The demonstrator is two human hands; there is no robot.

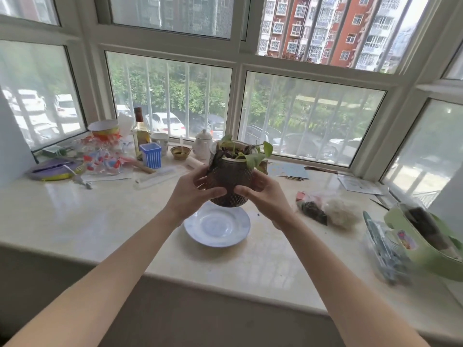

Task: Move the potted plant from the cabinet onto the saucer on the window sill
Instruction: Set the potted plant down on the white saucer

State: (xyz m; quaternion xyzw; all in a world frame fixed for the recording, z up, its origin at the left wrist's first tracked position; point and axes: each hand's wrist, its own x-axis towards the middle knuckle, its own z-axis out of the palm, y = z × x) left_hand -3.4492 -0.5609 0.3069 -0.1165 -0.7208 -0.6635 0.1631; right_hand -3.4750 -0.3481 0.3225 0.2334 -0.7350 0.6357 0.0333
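a: pot status, head view?
b: potted plant [229, 182] held up in the air over the far edge of the saucer [217, 227]. whether the pot bottom touches the plate, can't tell.
a: grip?
b: both hands clamped on it. left hand [193, 194] wraps the left side, thumb across the front. right hand [265, 196] closed on the right side, thumb on the front too.
a: saucer location?
b: flat on the window sill [87, 221], near the middle, nothing on it.
a: surroundings?
b: blue ribbed box [151, 155] and bottle [140, 134] far left, white teapot [202, 144] just behind the pot, green container [426, 244] at the right edge, blurred.
a: pot upright?
b: roughly upright, leaves hang over the rim on the right.
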